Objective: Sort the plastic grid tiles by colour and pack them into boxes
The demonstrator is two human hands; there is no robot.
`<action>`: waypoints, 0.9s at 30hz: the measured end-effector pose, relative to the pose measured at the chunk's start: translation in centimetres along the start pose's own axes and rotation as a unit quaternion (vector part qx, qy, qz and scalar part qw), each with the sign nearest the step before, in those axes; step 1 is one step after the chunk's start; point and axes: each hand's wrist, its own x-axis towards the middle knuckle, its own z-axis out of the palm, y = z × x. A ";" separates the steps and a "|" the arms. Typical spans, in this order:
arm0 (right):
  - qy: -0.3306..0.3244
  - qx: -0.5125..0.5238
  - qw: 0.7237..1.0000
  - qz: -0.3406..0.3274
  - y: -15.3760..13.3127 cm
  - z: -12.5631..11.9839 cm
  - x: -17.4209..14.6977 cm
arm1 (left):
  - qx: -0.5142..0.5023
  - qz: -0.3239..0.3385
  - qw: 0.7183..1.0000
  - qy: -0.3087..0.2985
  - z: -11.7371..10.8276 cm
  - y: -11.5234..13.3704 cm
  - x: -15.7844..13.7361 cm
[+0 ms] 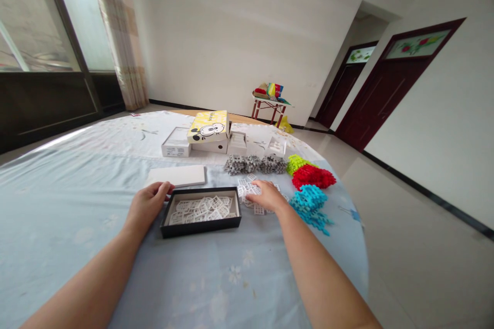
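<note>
A shallow black box (200,225) with a pale inside stands on the table in front of me. Several white lattice-like plastic pieces (204,209) lie loose in it. At its left rear corner, my left hand (148,203) is closed on the rim, thumb and fingers together. To the right of the box my right hand (268,195) reaches into a pile of white plastic pieces (259,209). Its thumb and fingers close around some of them; how many is hidden. Behind the box lies a flat white lid or panel (183,175).
Stacks of grey (254,164), lime green (299,163), red (313,178) and blue plastic pieces (309,203) stand at the right. Farther back are a yellow cartoon box lid (208,126) and small white boxes (176,150). A pale floral cloth (88,185) covers the round table.
</note>
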 end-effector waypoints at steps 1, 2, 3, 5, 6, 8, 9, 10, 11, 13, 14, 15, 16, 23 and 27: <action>-0.007 -0.001 1.000 -0.001 0.0 0.0 0.0 | 0.002 -0.001 1.000 0.000 0.0 0.0 0.0; -0.011 -0.002 1.000 0.000 0.0 0.1 0.1 | 0.003 -0.001 1.000 -0.001 0.0 0.1 0.0; -0.013 -0.003 1.000 0.003 -0.1 0.1 0.1 | 0.005 -0.001 1.000 -0.001 0.0 0.1 0.0; -0.007 -0.009 1.000 0.008 -0.2 0.3 0.3 | 0.010 0.001 1.000 -0.003 -0.1 0.1 -0.1; -0.003 -0.012 1.000 0.009 -0.3 0.4 0.5 | 0.010 0.001 1.000 -0.003 -0.1 0.0 -0.1; 0.001 -0.018 1.000 0.007 -0.5 0.7 0.7 | 0.011 0.003 1.000 -0.003 -0.2 0.0 -0.1; -0.002 -0.020 1.000 0.004 -0.6 0.8 0.8 | 0.012 0.004 1.000 -0.003 -0.2 0.0 -0.1; -0.007 -0.020 1.000 0.000 -0.6 0.9 0.9 | 0.012 0.005 1.000 -0.002 -0.2 0.0 -0.1; -0.013 -0.019 1.000 -0.003 -0.7 1.0 0.9 | 0.013 0.007 1.000 -0.001 -0.2 0.0 -0.1; -0.016 -0.016 1.000 -0.010 -0.7 1.1 1.0 | 0.014 0.008 1.000 0.002 -0.2 0.1 -0.1; -0.014 -0.014 1.000 -0.011 -0.8 1.1 1.1 | 0.014 0.009 1.000 0.002 -0.3 0.1 -0.1; -0.012 -0.012 1.000 -0.011 -0.8 1.1 1.1 | 0.014 0.010 1.000 0.001 -0.3 0.2 -0.1; -0.011 -0.011 1.000 -0.010 -0.8 1.2 1.1 | 0.014 0.010 1.000 0.000 -0.3 0.2 0.0; 0.002 -0.015 1.000 -0.027 -1.4 1.6 1.1 | 0.018 0.007 1.000 -0.001 -0.4 0.0 0.1; 0.000 0.000 0.999 -0.045 -1.5 1.8 1.1 | 0.022 -0.001 1.000 -0.004 -0.4 0.1 0.1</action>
